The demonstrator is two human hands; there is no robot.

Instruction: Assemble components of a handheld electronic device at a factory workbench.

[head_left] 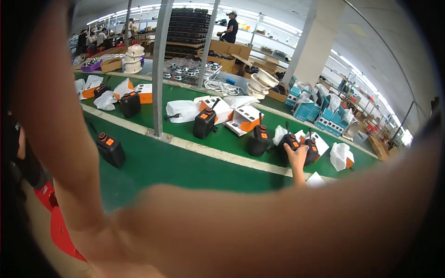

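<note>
Large blurred bare skin, part of an arm or hand close to the camera point(241, 227), covers the lower view. Another blurred stretch of skin point(60, 116) rises along the left side and meets it at lower left. No fingers show on either, so I cannot tell left from right. Farther off, a small hand point(296, 154) grips a black canister-shaped device with orange buttons point(288, 141). Blurred skin hides its arm, so whose it is stays unclear. A similar black device point(310, 152) is beside it. Another black device with an antenna point(110, 149) stands on the near green surface.
More black devices point(205, 123) stand on the green bench point(185, 162) among white-and-orange boxes point(244, 119) and white bags point(183, 111). A grey metal post point(161, 69) rises from the bench. Teal boxes point(307, 110) stand behind. One person point(231, 28) stands at the back. Red seats point(65, 234) are at lower left.
</note>
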